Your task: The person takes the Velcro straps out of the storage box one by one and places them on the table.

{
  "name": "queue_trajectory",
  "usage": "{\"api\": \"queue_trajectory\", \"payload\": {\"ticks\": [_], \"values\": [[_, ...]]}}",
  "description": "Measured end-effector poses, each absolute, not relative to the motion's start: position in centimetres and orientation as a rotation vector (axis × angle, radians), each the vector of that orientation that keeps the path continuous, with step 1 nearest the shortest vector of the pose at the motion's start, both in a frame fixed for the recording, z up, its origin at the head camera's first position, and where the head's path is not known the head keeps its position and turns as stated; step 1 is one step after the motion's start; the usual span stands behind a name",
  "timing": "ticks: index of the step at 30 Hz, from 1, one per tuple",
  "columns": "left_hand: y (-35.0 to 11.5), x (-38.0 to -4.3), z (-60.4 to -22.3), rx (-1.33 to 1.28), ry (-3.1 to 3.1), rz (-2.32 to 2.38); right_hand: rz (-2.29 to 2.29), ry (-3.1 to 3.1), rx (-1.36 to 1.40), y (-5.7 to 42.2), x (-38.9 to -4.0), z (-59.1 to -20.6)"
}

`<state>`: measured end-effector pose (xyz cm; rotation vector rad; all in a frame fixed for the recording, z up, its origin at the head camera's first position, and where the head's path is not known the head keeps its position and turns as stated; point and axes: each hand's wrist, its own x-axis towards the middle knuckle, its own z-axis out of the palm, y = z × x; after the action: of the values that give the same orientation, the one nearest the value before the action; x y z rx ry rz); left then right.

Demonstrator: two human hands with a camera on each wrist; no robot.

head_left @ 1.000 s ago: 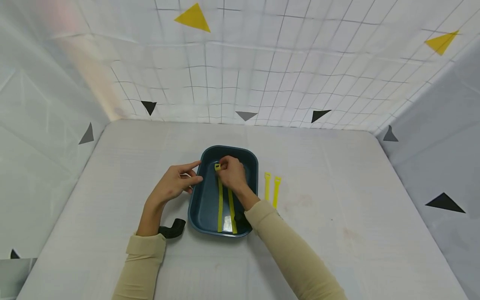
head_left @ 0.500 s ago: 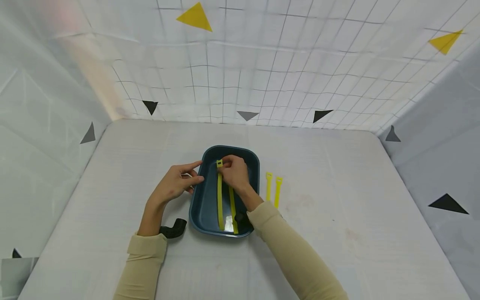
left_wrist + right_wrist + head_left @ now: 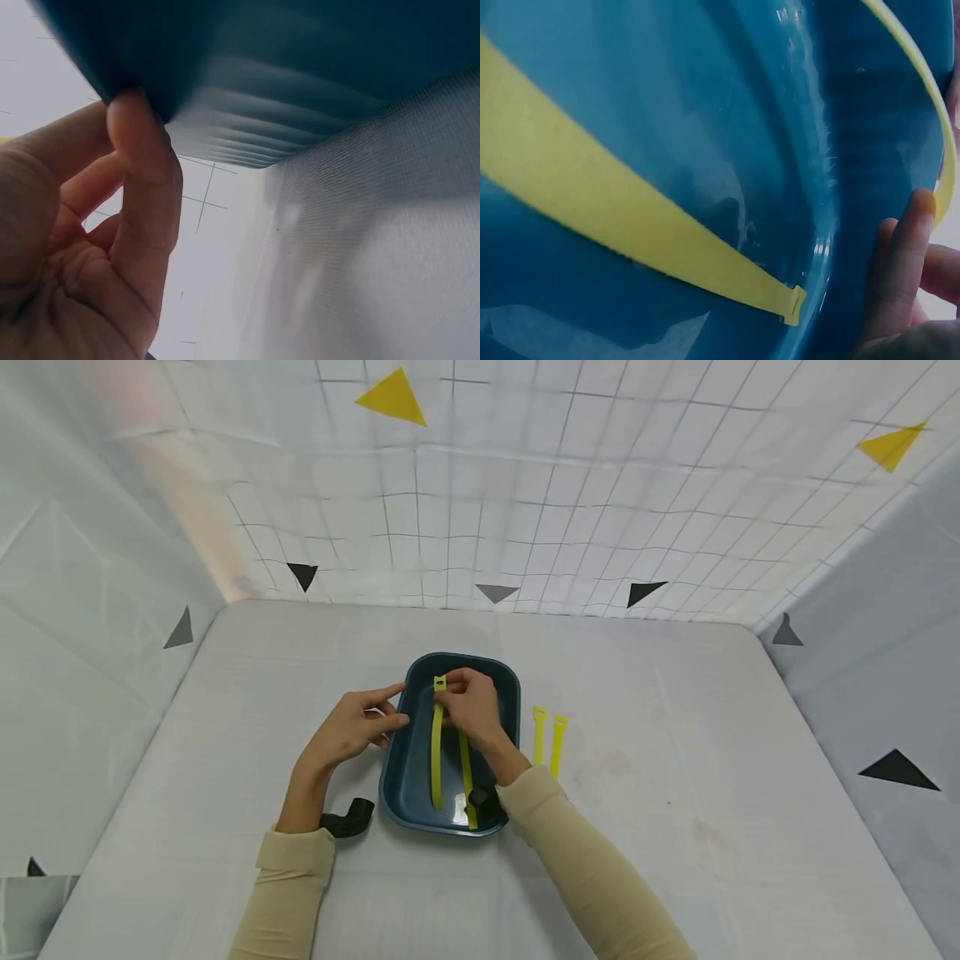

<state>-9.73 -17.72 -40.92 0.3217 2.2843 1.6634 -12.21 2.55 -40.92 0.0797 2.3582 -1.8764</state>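
Observation:
At the left side of the dark blue tray (image 3: 390,768), my left hand (image 3: 341,727) pinches the rim between thumb and finger. The left wrist view shows those fingers (image 3: 142,142) at the edge of the tray wall. My right hand (image 3: 474,706), over the tray's far half, pinches a yellow cable strap (image 3: 437,752) near its slotted head. This strap curves, its loose end hanging toward the near side. A second yellow strap (image 3: 467,768) lies flat in the tray, partly under the right hand; its slotted end (image 3: 793,306) shows in the right wrist view.
A black elbow piece (image 3: 354,818) lies on the table (image 3: 675,877) left of the tray, by the left wrist. Another black piece (image 3: 483,802) sits in the tray's near right corner, partly behind the right sleeve. Two more yellow straps (image 3: 539,735) lie right of the tray.
My right hand has raised the pinched strap slightly; its near end has moved off the tray's front edge toward the far side. The left hand keeps its place at the rim.

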Motion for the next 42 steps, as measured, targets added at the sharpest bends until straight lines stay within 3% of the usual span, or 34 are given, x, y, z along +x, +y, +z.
{"api": "queue_trajectory", "payload": {"ticks": [42], "values": [[-17.7, -9.8, -40.9, 0.317, 2.283, 1.660, -1.979, 2.318, 0.049, 2.2, -11.6, -37.9]]}}
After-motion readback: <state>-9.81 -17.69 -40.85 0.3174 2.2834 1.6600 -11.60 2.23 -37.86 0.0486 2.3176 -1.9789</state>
